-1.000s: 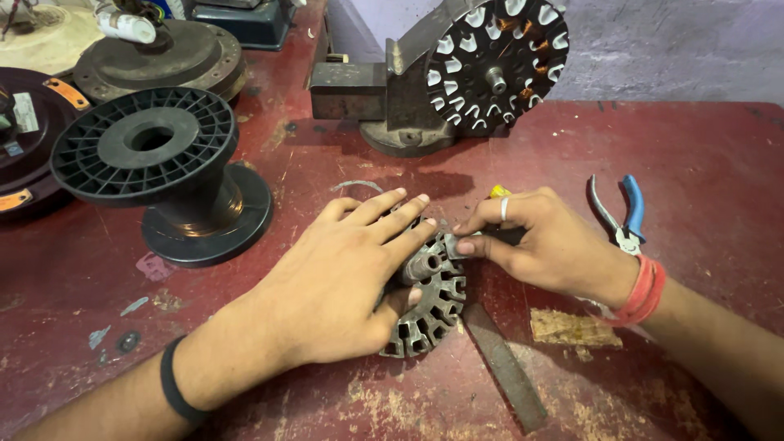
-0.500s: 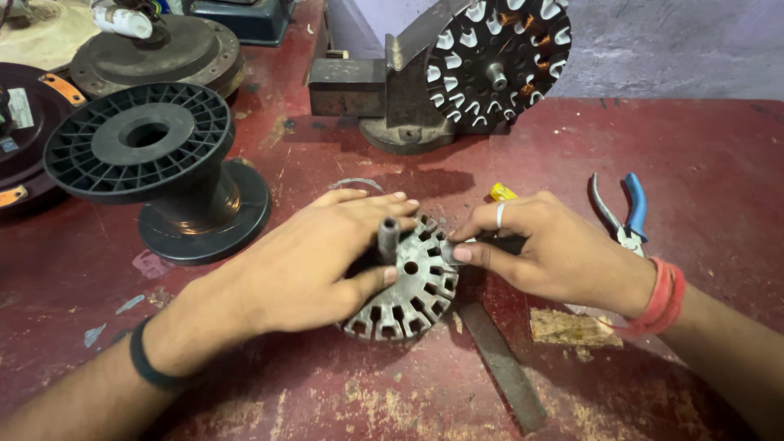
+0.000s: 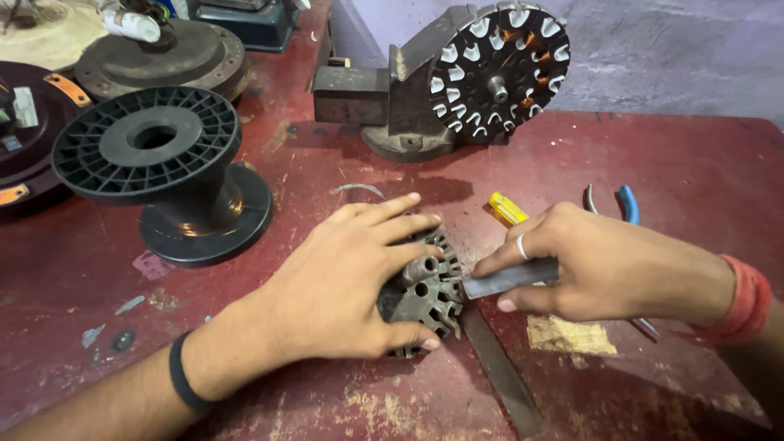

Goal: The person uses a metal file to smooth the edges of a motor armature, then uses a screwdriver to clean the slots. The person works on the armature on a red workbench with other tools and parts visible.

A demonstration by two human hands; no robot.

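**Blade tip meets the core from the right**

The core [image 3: 425, 296], a round slotted steel disc with a short hub at its centre, lies flat on the red table [image 3: 702, 171], a little below the middle of the view. The left hand [image 3: 343, 282] is spread over its left half, fingers curled across the top rim and the thumb hooked under the near edge, so the disc is clamped against the tabletop. Only the right part of the core shows past the fingers.

The right hand [image 3: 604, 265] comes in from the right and is closed in a pinch on a flat grey blade [image 3: 506, 279], forefinger along the top and thumb below. The blade's long axis runs nearly level, left to right, rising slightly toward the right hand, and its free end touches or sits just at the core's right rim, beside the hub. The core lies directly left of the right hand, just beyond the blade's tip.

Behind the right hand are a yellow handle [image 3: 506, 208] and blue-handled pliers [image 3: 625, 204]. A black spool [image 3: 163, 155] stands well apart to the left, and a wound stator [image 3: 498, 69] is clamped at the back.
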